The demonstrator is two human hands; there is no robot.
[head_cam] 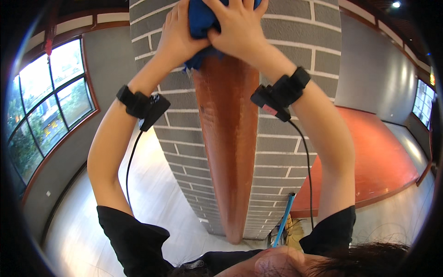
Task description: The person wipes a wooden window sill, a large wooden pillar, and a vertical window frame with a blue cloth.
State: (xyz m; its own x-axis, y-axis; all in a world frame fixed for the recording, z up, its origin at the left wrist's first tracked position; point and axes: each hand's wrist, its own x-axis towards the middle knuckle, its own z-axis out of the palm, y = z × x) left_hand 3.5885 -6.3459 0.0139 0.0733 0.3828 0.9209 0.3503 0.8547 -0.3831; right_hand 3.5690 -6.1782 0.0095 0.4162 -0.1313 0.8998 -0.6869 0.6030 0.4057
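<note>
A bunched blue cloth [203,20] wraps the upper part of a reddish-brown rounded column [230,138] set against a grey brick wall. From the left side, my left hand [180,38] presses the cloth, its thumb pointing inward. Over the cloth's right side lies my right hand [238,27], fingers spread and gripping it. The cloth's ragged lower edge hangs just beneath both hands. Each wrist bears a black strapped device with a cable. The tops of some fingers are cut off by the picture's upper edge.
Grey bricks with white joints [283,149] flank the column. At its lower right a blue pole [284,220] leans beside yellow broom-like bristles [294,233]. A low red platform [373,159] lies to the right, a large window [52,100] to the left, and pale flooring [173,214] below.
</note>
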